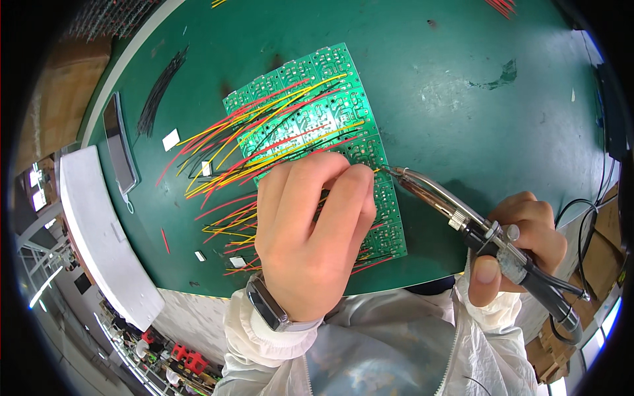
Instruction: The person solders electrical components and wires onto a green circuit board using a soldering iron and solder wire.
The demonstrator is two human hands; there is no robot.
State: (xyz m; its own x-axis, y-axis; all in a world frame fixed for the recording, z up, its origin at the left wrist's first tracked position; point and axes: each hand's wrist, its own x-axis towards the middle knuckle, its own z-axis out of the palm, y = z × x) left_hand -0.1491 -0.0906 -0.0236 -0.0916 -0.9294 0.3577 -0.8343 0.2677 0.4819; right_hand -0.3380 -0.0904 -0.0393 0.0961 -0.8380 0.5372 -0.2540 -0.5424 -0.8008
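A green circuit board panel (366, 105) lies on the table, with rows of red, yellow and black wires (228, 135) attached and trailing off to its left. My left hand (310, 231) is over the lower half of the panel, its fingers closed in a pinch. A short yellow wire end shows just beyond those fingertips; the rest of it is hidden under the hand. In my right hand (518, 244) is a soldering iron (498, 247) with a thin metal feed tube alongside. Its tip meets the panel's right edge, close to that yellow end.
A bundle of black wires (162, 92) and a phone (119, 145) lie on the left of the table. A white padded strip (109, 231) runs along the left edge. Red wires (502, 8) lie at the far right. Black cables (584, 218) hang at the right edge.
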